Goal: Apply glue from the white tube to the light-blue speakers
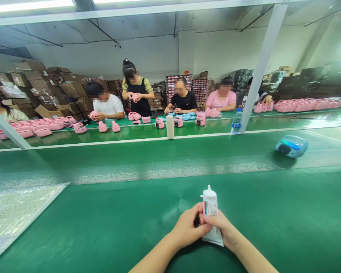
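Own hands: 2 | held white tube: 1 | water bottle: 1

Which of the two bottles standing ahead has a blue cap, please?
The see-through bottle just left of the right-hand slanting white post; the other bottle, nearer the view's middle, is opaque and pale to its top.

Factory assembly floor shown. Workers lined up behind long green bench; pink plastic cases set out along it in numbers. Cardboard boxes piled high at back; strip lights mounted overhead. Further pink parts, poorly seen at distance, apparently kept in stacks.
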